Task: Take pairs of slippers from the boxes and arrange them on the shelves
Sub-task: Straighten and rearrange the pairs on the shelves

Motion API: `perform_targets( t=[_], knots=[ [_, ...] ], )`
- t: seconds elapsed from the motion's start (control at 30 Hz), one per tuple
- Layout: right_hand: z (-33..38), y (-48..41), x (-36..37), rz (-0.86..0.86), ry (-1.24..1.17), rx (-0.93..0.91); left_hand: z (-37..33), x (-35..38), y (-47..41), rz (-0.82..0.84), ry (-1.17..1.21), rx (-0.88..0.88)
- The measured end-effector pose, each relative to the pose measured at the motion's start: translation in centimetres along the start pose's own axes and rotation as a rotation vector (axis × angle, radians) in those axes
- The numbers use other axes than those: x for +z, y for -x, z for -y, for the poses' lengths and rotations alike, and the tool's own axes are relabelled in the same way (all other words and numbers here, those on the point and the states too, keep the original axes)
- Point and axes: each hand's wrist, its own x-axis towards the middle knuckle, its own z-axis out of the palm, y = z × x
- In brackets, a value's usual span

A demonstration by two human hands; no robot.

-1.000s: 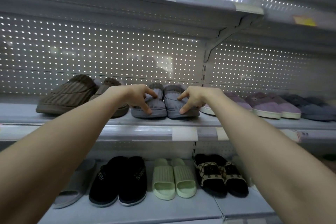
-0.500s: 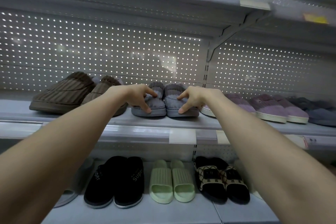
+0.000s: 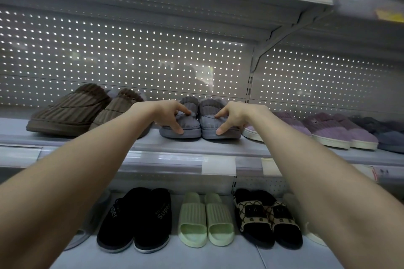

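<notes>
On the middle shelf (image 3: 218,145), a brown pair (image 3: 70,113) sits far left. Next, the left hand (image 3: 162,111) pinches the toe of the left grey slipper (image 3: 190,126) — forefinger on top, thumb at the sole edge. Close beside it, the right grey slipper (image 3: 209,124) is pinched likewise by the right hand (image 3: 237,113). Purple slippers (image 3: 328,126) stand further right.

Middle shelf (image 3: 196,145): centre pair (image 3: 188,125) side by side near the front edge.
Hands: left hand (image 3: 166,113) grips its left slipper, right hand (image 3: 234,116) its right.
Left: neighbouring pair (image 3: 72,111).
Right: further pairs (image 3: 328,129).
Lower shelf (image 3: 153,261): row of pairs (image 3: 205,220).
</notes>
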Motion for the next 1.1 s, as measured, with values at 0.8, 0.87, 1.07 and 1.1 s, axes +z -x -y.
perform_targets(
  t=[0.8,0.87,1.07,1.1],
  knots=[
    [-0.7,-0.8,-1.1,0.097,-0.023,0.008,0.2,0.2,-1.2,0.009,0.012,-0.001],
    [-0.8,-0.9,-1.0,0.092,-0.029,0.007,0.2,0.2,-1.2,0.009,0.021,-0.002],
    [-1.0,-1.2,-0.6,0.074,-0.038,0.003,0.2,0.1,-1.3,0.013,0.019,-0.013],
    [-1.1,-1.3,-0.6,0.071,-0.051,0.004,0.1,0.1,-1.4,0.014,0.016,-0.013]
  ],
)
